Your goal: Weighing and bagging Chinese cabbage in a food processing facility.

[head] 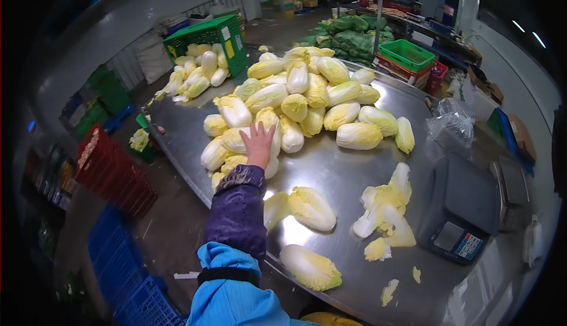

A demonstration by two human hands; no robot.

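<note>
My left hand [258,146] reaches forward over the near left part of a heap of napa cabbages, palm down with its fingers spread. It lies on or just above a pale cabbage [234,140]; whether it presses on it I cannot tell. A dark purple cuff and a light blue sleeve cover the arm. My right hand is out of view. Nearer to me on the steel table [316,166], one trimmed cabbage [312,208] rests beside a partly hidden loose leaf [275,210]. Another cabbage [311,267] lies by the near edge. Torn leaves [387,213] are piled to the right.
A digital scale [463,206] and a clear plastic bag [452,124] occupy the table's right side. At the far left, a green crate [206,38] lies tipped with cabbages spilling out. Red crates [116,175] and blue crates [117,255] stand on the floor to the left.
</note>
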